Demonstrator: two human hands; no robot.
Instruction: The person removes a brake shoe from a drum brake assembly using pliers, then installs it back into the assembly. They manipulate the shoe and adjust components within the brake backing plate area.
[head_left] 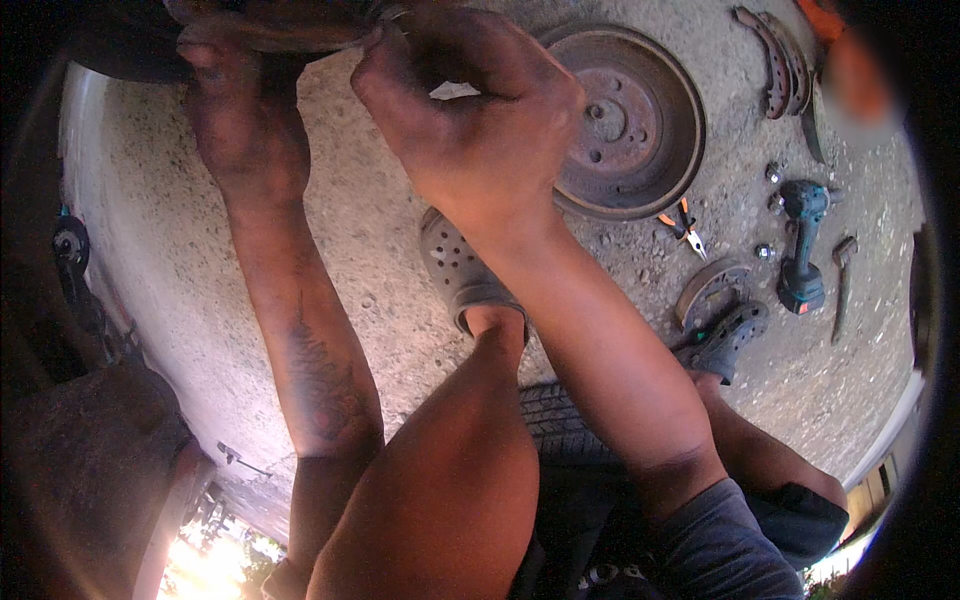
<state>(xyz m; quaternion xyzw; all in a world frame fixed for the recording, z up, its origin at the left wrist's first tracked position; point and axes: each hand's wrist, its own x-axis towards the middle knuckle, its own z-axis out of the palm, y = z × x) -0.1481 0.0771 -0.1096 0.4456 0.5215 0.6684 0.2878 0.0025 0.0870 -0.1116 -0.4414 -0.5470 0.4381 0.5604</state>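
Left of the brake drum point(655, 135), a dark metal part point(290, 32) sits in shadow.
From where I stand, the left hand point(250, 130) touches it; whether it grips, I cannot tell. Nearer the drum, the right hand point(500, 135) curls, anything it holds hidden. Orange-handled pliers point(691, 236) lie just beside the drum, a teal power driver point(803, 238) to its right.
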